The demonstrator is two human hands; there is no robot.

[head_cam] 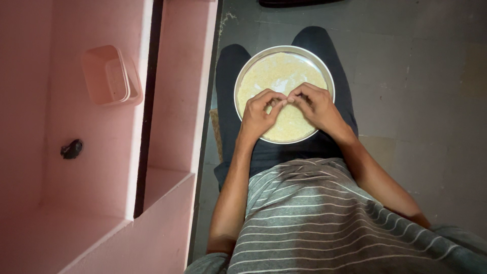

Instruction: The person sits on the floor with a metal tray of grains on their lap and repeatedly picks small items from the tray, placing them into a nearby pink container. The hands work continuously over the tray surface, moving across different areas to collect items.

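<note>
Both hands meet over a round metal plate of pale grain on the person's lap.

The left hand and right hand rest on the grain, fingers curled, thumb and forefinger tips pinched together and touching at the middle; whether they hold anything is too small to tell. A pink wall with a mounted box stands to the left.

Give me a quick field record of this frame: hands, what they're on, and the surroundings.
left hand: over the grain, fingertips pinched, meeting the right
right hand: over the grain, fingertips pinched
plate: round, metal, resting on the lap
contents: pale grains spread flat
posture: seated, dark trousers, striped shirt
wall side: pink ledge, pink box fixed to it
floor: grey tiles
</note>
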